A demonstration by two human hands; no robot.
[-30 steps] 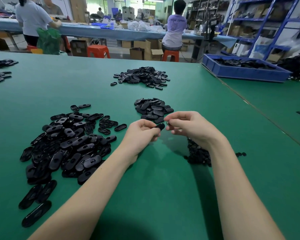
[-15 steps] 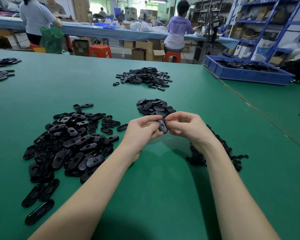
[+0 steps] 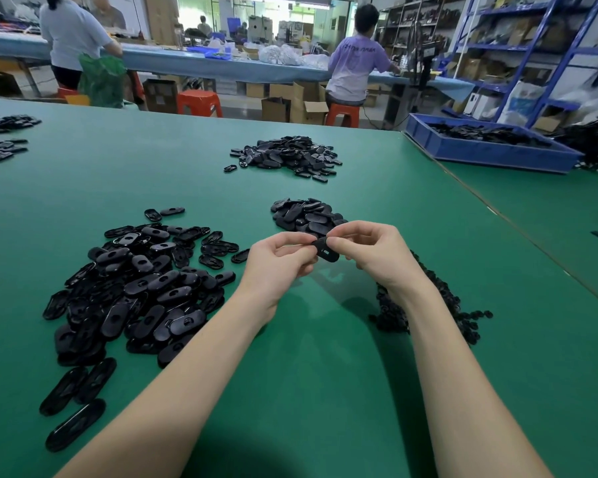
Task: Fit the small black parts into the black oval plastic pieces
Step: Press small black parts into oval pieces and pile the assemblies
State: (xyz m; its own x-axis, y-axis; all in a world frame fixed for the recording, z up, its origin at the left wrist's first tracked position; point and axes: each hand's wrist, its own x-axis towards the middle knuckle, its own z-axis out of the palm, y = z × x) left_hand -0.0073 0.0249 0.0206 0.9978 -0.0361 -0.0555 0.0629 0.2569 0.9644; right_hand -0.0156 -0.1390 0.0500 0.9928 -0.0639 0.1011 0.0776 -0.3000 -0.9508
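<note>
One oval piece (image 3: 326, 251) sits between our two hands, raised just above the green surface (image 3: 325, 374) and tilted so its slotted face looks up at us. We hold it there, we judge, because the slot has to be seen and reached for the fitting. Our left hand (image 3: 277, 262) pinches its left end between thumb and curled fingers; our right hand (image 3: 370, 248) closes thumb and forefinger on its upper right edge, the other fingers curled under. Whether a small part is already seated in the slot, or hidden under our right fingertips, we cannot tell.

Just under and behind our right wrist lies the heap of small parts (image 3: 439, 305), dark and knobbly, partly hidden by the forearm. It sits on the side of the hand that seems to do the feeding, so the reach is short. On our left spreads the big pile of oval pieces (image 3: 135, 288), many showing their slots, a few strays trailing toward the near edge; this looks like the stock for the left hand to draw from. Straight ahead, just beyond our fingers, is a smaller, tidier pile (image 3: 306, 215), probably the finished ones, dropped where both hands can let go without turning. Farther back lies another pile (image 3: 285, 155).

Well apart, a blue tray (image 3: 491, 155) of dark pieces stands on the neighbouring surface to the right, and people work at a long bench (image 3: 221, 65) beyond.
</note>
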